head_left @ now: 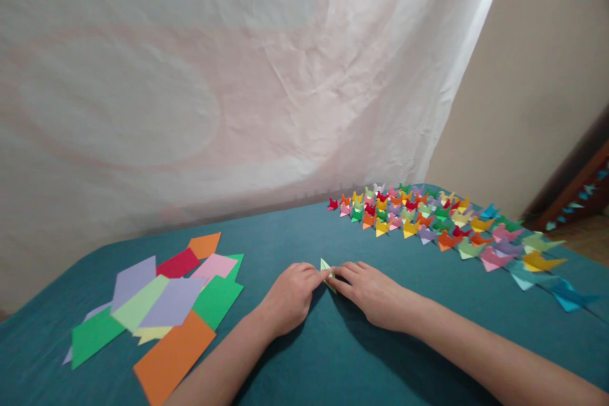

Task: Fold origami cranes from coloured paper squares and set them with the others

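A small, partly folded light green paper piece (327, 271) lies on the teal tablecloth (295, 235) in front of me. My left hand (289, 297) pinches its left side with thumb and fingertips. My right hand (368, 288) presses its fingertips on the paper's right side. Both hands rest low on the cloth, and most of the paper is hidden between the fingers.
A loose pile of coloured paper sheets (164, 304) lies at the left, with an orange sheet (174, 355) nearest me. Rows of several folded paper birds (442, 222) stretch along the right. A white wrinkled cloth (214, 76) hangs behind the table.
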A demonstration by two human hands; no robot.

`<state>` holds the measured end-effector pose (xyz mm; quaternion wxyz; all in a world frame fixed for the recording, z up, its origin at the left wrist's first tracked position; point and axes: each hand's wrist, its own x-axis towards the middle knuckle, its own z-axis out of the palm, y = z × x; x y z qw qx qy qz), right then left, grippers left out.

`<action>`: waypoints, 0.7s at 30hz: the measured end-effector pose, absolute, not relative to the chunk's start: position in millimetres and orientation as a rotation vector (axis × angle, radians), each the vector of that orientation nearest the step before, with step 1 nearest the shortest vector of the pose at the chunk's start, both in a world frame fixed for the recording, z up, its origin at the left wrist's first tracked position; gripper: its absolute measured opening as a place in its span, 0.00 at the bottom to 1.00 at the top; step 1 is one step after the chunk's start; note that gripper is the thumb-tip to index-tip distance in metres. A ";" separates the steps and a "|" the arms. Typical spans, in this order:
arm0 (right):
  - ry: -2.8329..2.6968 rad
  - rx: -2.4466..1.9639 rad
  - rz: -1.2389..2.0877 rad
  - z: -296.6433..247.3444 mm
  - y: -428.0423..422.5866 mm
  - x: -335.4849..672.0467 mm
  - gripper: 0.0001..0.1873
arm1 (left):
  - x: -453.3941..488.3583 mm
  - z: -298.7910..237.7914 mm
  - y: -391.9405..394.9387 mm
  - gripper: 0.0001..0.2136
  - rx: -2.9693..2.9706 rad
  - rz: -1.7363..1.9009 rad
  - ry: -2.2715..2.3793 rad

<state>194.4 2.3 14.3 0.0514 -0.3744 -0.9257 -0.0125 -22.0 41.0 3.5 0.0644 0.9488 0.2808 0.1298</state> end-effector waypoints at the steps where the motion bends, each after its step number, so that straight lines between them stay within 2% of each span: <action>1: -2.815 -1.135 -0.045 14.4 2.1 194.3 0.25 | -22.2 3.5 41.3 0.25 2.860 0.397 0.850; 11: -2.782 -1.146 -0.096 9.8 2.9 191.4 0.25 | -24.6 4.2 42.1 0.29 2.832 0.417 0.925; 21: -2.812 -1.216 0.101 15.9 1.1 191.3 0.28 | -23.2 3.6 41.0 0.27 2.855 0.421 0.946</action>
